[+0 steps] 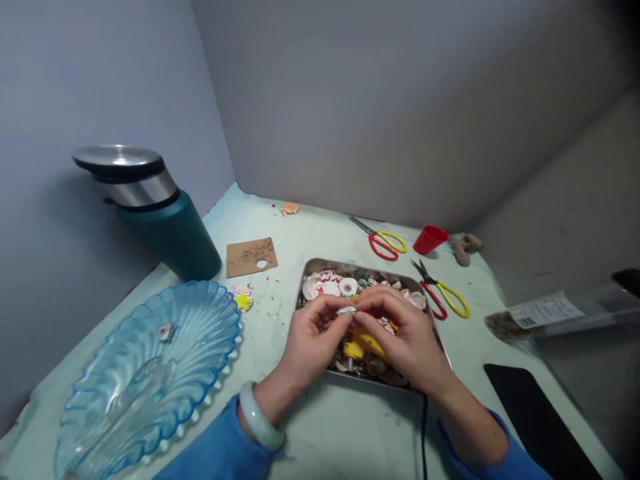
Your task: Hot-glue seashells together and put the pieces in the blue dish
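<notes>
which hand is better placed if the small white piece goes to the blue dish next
Probably the left hand: it is nearer the blue dish. The right hand is farther away and would likely reach across the left. Fingertips of both meet at the small white piece.

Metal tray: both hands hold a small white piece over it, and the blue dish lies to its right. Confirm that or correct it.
Wrong side: the head view shows the blue dish to the left of the metal tray. The rest stands.
</notes>
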